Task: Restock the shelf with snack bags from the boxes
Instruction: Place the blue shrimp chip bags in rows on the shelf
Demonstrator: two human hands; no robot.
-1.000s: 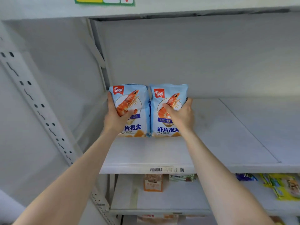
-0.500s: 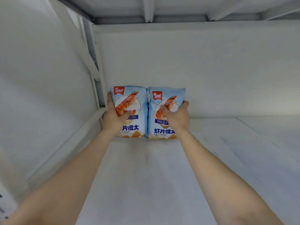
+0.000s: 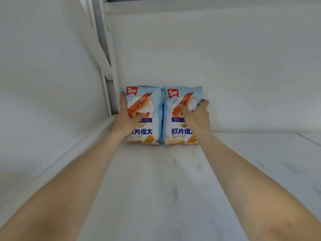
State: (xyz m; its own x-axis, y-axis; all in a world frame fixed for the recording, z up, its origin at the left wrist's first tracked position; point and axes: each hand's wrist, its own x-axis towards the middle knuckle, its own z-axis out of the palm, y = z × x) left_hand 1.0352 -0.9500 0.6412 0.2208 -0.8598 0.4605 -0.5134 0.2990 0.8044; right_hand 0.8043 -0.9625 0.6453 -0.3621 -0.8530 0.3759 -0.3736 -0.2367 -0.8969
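**A:** Entry, status of restock?

**B:** Two bags in place. The left snack bag [image 3: 152, 105] and right snack bag [image 3: 175, 132] stand upright side by side, edges touching, in the back left corner of the shelf [image 3: 156, 185], just beside the upright [image 3: 108, 80]. Their bottoms appear to rest on the board.

**A:** Hands?

**B:** Neither has let go. Left hand [image 3: 127, 117] holds the left bag: thumb across the printed front, fingers wrapped round its outer edge. Right hand [image 3: 196, 117] holds the right bag the same way, mirrored, fingertips curled past the right edge.

**A:** Flush with the back panel [image 3: 217, 66]?

**B:** Very close; contact cannot be told from this angle.

**A:** Progress estimate?

**B:** Early, by my reading. Only this pair is seen on the shelf (the board to the right and in front shows no stock). Boxes are out of view, so the remaining count is unknown.

**A:** Left to do?

**B:** Release both bags, check that they stand unsupported, then many more trips to fill the row.
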